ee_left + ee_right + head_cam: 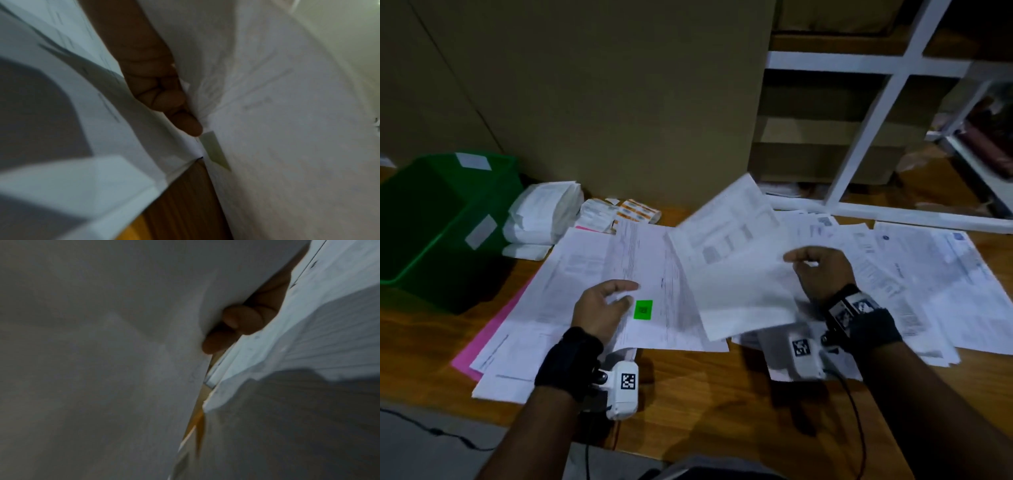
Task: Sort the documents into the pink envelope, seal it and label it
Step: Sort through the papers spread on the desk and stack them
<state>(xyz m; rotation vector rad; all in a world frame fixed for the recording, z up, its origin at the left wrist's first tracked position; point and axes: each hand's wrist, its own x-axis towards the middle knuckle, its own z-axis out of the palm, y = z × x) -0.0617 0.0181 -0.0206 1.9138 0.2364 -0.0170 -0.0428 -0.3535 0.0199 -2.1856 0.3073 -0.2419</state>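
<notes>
1. Right hand (820,270) pinches the right edge of a loose white sheet (736,274), lifted and tilted above the counter (722,404); thumb on top, fingers (240,318) curled under the paper in the right wrist view.
2. Left hand (599,308) grips the near-left edge of a second document (654,270), thumb on top; this one carries a green sticker (643,309) just beside the thumb. Left wrist view shows the fingers (164,97) curled against the paper from below, sticker visible through the sheet.
3. The lifted sheet overlaps the right side of the stickered document.
4. Pink envelope (482,342) lies flat on the counter at left, mostly covered by a pile of printed pages (544,308); only its left edge and near corner show.
5. More printed documents (928,274) are spread across the right side of the counter, overlapping each other.
6. Green bin (441,222) stands at far left, white labels on its walls.
7. Folded white bundles (541,216) sit beside the bin; orange-and-white label strips (626,212) lie just right of them, near the back.
8. White shelf frame (876,120) at rear right.
9. Both wrist views are blurred; print unreadable.
</notes>
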